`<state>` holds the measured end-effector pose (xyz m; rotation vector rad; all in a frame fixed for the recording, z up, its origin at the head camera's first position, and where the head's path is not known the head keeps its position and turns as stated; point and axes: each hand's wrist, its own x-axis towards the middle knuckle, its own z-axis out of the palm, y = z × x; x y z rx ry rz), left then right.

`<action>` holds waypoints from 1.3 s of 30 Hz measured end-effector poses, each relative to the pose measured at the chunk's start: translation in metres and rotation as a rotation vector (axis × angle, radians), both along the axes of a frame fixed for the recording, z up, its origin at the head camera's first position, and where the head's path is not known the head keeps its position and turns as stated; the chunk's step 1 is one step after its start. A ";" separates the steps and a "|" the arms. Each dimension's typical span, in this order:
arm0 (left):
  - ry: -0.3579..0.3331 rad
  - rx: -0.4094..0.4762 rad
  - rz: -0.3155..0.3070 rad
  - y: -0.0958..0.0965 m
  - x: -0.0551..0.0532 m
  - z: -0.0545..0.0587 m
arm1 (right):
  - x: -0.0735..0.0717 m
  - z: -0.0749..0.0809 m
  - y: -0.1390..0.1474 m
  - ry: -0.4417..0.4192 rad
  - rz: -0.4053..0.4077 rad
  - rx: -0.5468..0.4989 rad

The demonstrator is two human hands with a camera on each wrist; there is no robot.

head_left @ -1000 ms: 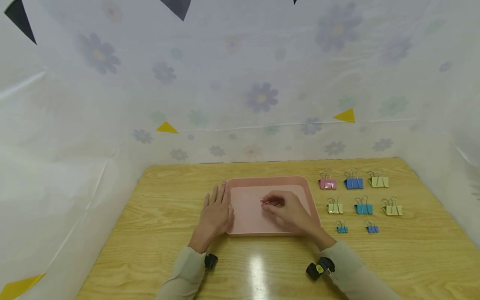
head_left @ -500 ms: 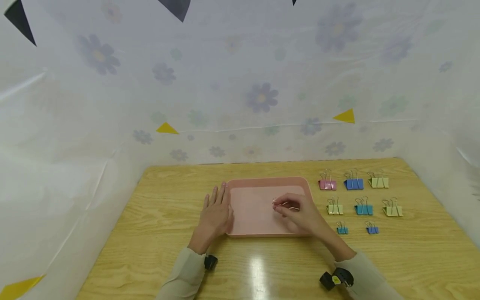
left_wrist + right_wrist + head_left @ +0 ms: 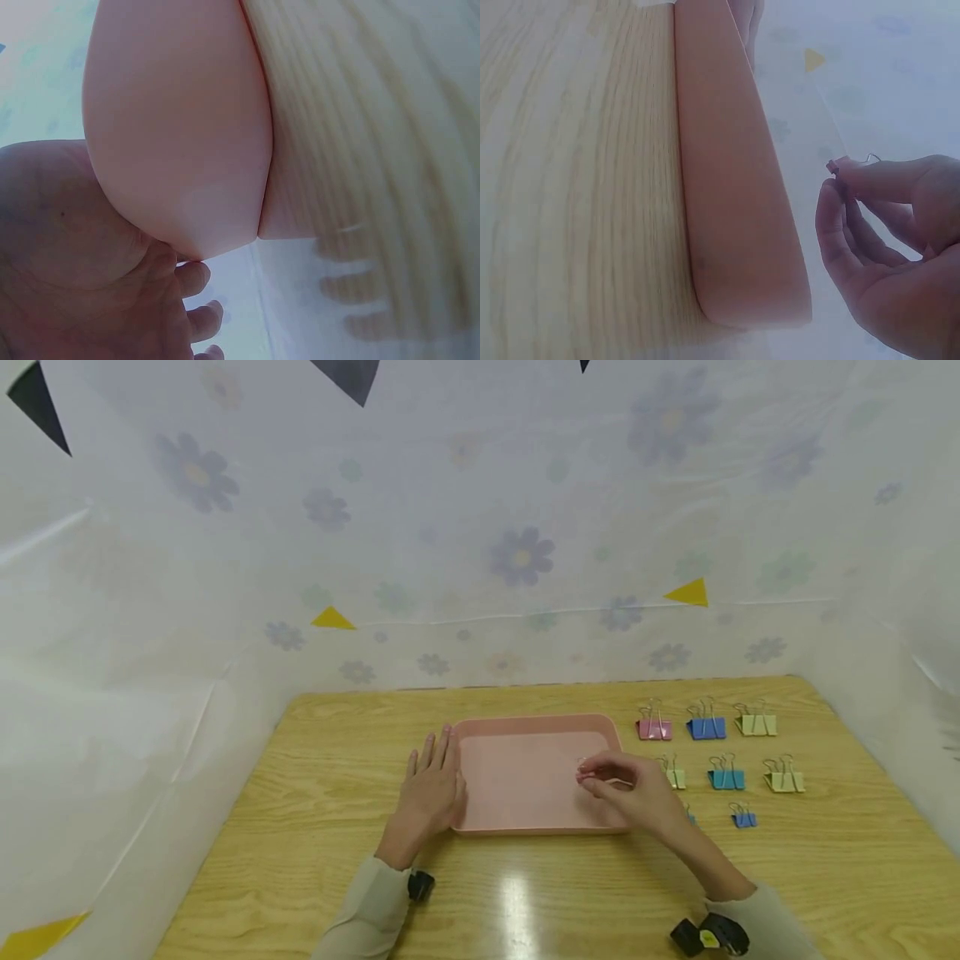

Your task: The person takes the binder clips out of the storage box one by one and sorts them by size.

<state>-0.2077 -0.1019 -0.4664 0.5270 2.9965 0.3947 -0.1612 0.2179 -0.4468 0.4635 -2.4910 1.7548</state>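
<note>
A pink tray (image 3: pixel 517 781) lies on the wooden table. With straight fingers, my left hand (image 3: pixel 429 789) touches the tray's left side; the left wrist view shows the palm (image 3: pixel 71 225) against the tray wall (image 3: pixel 180 135). Over the right part of the tray, thumb and fingertips of my right hand (image 3: pixel 641 789) pinch a small pink binder clip (image 3: pixel 584 774). Most of that clip is covered by the fingers, though a wire handle sticks out in the right wrist view, where the right hand (image 3: pixel 900 240) is above the tray rim.
Binder clips stand in rows right of the tray: pink (image 3: pixel 654 729), dark blue (image 3: pixel 707 727) and yellow-green (image 3: pixel 757 724) at the back, a light blue one (image 3: pixel 726 778) and others nearer. My right hand partly covers two. A flowered sheet (image 3: pixel 480 552) encloses the table's back and sides.
My right hand has moved right across the tray, carrying the small pink binder clip, and now overlaps the nearest standing clips. The left hand has stayed at the tray's left side.
</note>
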 end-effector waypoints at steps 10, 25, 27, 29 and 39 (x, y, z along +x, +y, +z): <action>0.012 0.020 0.001 -0.001 0.001 -0.002 | 0.013 0.004 0.021 0.026 -0.035 0.058; 0.010 -0.006 -0.004 -0.001 0.003 0.002 | 0.033 0.009 0.063 0.025 -0.078 0.129; 0.009 -0.003 -0.002 0.000 0.003 0.001 | 0.036 0.009 0.071 0.016 -0.084 0.147; 0.014 0.014 -0.006 -0.001 0.002 -0.003 | 0.039 0.011 0.078 0.020 -0.091 0.162; 0.010 0.015 -0.011 -0.001 0.002 -0.003 | 0.055 0.014 0.111 0.035 -0.175 0.262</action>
